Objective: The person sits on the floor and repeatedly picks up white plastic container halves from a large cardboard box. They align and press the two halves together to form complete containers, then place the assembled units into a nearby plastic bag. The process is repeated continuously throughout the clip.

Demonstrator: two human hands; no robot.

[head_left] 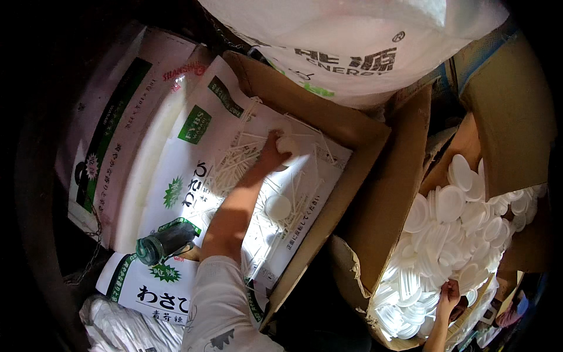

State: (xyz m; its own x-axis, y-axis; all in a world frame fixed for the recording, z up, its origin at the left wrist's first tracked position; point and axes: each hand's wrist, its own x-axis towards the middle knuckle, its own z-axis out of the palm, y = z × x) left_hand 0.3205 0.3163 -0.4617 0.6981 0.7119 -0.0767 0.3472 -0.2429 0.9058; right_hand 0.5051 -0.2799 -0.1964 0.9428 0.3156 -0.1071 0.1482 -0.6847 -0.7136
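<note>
My left hand (273,155) reaches into the left cardboard box, its fingers around a white round lid (286,145). Under it, thin white sticks (231,167) lie scattered over a printed white sheet (190,158). Another white round lid (278,207) rests on the sticks beside my forearm. My right hand (449,298) is at the near part of a heap of white round lids (434,234) in the right-hand box. Its fingers are curled together against the heap; what they hold, if anything, is too small to make out.
A cylindrical dark green lamp (167,242) lies on the sheets to the left. A large white printed sack (358,53) bulges over the far side. Cardboard walls (384,193) stand between the boxes, with a raised flap (510,117) at right. Crumpled clear plastic (126,322) sits near left.
</note>
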